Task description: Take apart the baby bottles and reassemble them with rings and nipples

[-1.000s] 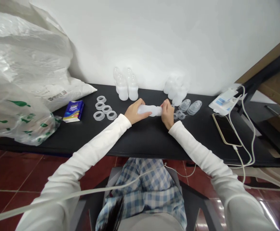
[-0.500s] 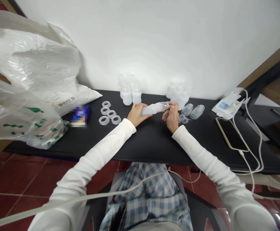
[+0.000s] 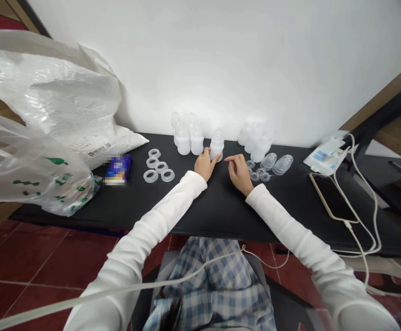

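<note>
My left hand (image 3: 205,165) wraps its fingers around the base of a translucent white bottle (image 3: 217,144) that stands upright on the black table (image 3: 200,202), just right of a group of similar bottles (image 3: 187,133). My right hand (image 3: 239,171) rests on the table a little to the right, fingers loosely apart and holding nothing. Small clear nipples (image 3: 257,173) and two clear caps (image 3: 276,162) lie just beyond my right hand. More white bottle bodies (image 3: 256,137) stand by the wall.
Several clear rings (image 3: 158,166) lie left of my hands, beside a blue packet (image 3: 118,168). Large plastic bags (image 3: 38,124) fill the left end. A phone (image 3: 333,195) with a white cable (image 3: 365,216) and a white pack (image 3: 325,152) lie at the right.
The bottle lay sideways between both hands; now it stands upright beside the other bottles under my left hand. My right hand has let go and dropped to the table.
</note>
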{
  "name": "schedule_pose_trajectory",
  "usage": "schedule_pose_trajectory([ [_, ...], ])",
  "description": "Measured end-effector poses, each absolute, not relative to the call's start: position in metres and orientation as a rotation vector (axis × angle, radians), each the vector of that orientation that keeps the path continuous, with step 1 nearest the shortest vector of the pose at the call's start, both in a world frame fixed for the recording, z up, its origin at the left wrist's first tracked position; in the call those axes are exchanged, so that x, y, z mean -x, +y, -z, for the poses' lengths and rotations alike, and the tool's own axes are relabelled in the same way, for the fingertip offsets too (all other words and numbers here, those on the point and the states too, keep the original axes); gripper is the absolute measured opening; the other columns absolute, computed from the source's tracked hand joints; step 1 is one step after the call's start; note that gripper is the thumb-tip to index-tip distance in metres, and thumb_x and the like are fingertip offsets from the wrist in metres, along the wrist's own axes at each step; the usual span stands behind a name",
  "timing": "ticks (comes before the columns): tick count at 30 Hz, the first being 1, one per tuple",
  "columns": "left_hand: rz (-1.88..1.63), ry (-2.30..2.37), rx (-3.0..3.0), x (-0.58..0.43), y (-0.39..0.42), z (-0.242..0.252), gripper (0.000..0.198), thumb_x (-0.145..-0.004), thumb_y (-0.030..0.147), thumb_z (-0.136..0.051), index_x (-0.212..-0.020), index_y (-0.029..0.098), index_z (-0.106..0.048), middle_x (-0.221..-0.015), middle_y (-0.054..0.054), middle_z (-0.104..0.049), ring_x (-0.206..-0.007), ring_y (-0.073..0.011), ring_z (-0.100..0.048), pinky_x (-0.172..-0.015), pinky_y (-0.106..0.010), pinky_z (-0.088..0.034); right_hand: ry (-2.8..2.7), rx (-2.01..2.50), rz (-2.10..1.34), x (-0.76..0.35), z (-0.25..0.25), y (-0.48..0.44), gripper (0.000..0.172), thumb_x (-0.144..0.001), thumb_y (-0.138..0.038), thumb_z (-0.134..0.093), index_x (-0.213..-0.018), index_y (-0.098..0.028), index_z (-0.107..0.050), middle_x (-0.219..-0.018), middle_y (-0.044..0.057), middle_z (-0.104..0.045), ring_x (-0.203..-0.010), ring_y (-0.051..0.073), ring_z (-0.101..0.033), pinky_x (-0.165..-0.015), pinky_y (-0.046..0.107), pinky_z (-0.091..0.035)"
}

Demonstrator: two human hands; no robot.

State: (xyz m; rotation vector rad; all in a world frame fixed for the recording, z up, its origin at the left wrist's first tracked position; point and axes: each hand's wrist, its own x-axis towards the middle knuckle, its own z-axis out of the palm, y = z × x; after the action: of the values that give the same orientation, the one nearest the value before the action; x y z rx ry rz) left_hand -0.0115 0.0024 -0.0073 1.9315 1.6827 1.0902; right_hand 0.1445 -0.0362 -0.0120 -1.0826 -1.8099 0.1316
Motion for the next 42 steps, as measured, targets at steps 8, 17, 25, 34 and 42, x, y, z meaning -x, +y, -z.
schedule_pose_trajectory([
  [8, -1.181, 1.528, -1.849, 0.016, 0.013, 0.021, 0.038, -0.088, 0.030, -0.070, -0.117, 0.016, -0.049, -0.122, -0.018, -0.067, -0.087, -0.0214, -0.069, -0.091, -0.040, -0.053, -1.902, 1.179, -0.166, -0.146, 0.020, -0.030, 0.028, -0.095, -0.016, -0.041, -0.112, -0.018, -0.063, -0.106, 0.012, -0.060, -0.097, 0.023, -0.058, -0.090, 0.040, -0.051],
  [17, -1.253, 1.534, -2.032, 0.033, -0.006, 0.032, 0.048, -0.084, 0.013, -0.058, -0.130, 0.010, -0.046, -0.132, -0.023, -0.055, -0.097, -0.0224, -0.067, -0.096, -0.042, -0.054, -2.100, 1.392, -0.023, -0.141, 0.020, -0.028, 0.043, -0.097, -0.017, -0.039, -0.134, -0.018, -0.062, -0.123, 0.014, -0.064, -0.113, 0.026, -0.059, -0.096, 0.040, -0.048],
  [25, -0.981, 2.137, -2.245, 0.072, -0.069, 0.020, 0.034, -0.088, 0.024, -0.053, -0.119, 0.012, -0.060, -0.150, -0.025, -0.046, -0.149, -0.0421, -0.033, -0.115, -0.062, -0.026, -2.254, 1.485, 0.180, -0.123, 0.009, -0.022, 0.049, -0.105, -0.031, -0.030, -0.145, -0.017, -0.055, -0.147, 0.012, -0.059, -0.130, 0.028, -0.056, -0.107, 0.043, -0.039],
  [34, -0.797, 2.188, -2.161, 0.076, -0.064, 0.022, 0.031, -0.089, 0.021, -0.049, -0.116, 0.013, -0.060, -0.140, -0.023, -0.053, -0.128, -0.0375, -0.052, -0.104, -0.054, -0.039, -2.323, 1.529, 0.058, -0.109, 0.010, 0.003, 0.054, -0.104, -0.031, -0.030, -0.151, -0.009, -0.045, -0.154, 0.012, -0.052, -0.145, 0.029, -0.044, -0.119, 0.046, -0.030],
  [42, -0.842, 1.501, -2.493, 0.062, -0.039, 0.021, 0.034, -0.088, 0.010, -0.045, -0.120, 0.012, -0.055, -0.131, -0.020, -0.053, -0.127, -0.0290, -0.055, -0.109, -0.047, -0.046, -2.379, 1.586, -0.166, -0.109, 0.012, 0.010, 0.054, -0.103, -0.029, -0.029, -0.155, -0.015, -0.038, -0.163, 0.009, -0.040, -0.151, 0.031, -0.034, -0.122, 0.056, -0.022],
])
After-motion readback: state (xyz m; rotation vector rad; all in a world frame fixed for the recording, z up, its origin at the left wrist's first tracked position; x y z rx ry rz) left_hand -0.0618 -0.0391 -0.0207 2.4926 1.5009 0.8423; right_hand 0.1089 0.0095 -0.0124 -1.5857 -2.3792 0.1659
